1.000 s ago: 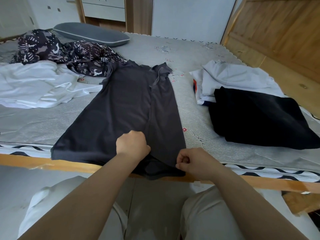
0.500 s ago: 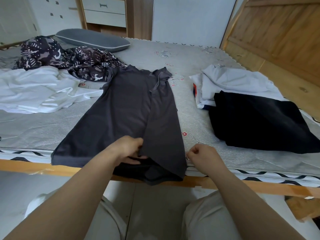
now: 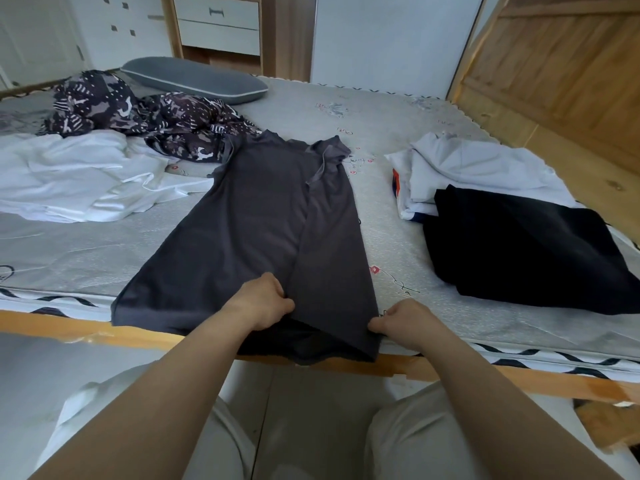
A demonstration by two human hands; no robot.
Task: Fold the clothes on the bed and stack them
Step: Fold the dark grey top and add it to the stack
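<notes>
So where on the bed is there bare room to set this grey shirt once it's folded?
Bare mattress runs between the grey shirt and the black garment, and beyond the shirt's collar toward the pillow. Another patch lies below the white clothes, left of the shirt. The far left is crowded with the patterned garment.

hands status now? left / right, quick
Left hand: closed, gripping the inner edge of the dark grey shirt's folded panel.
Right hand: closed, pinching the shirt's right edge.
</notes>
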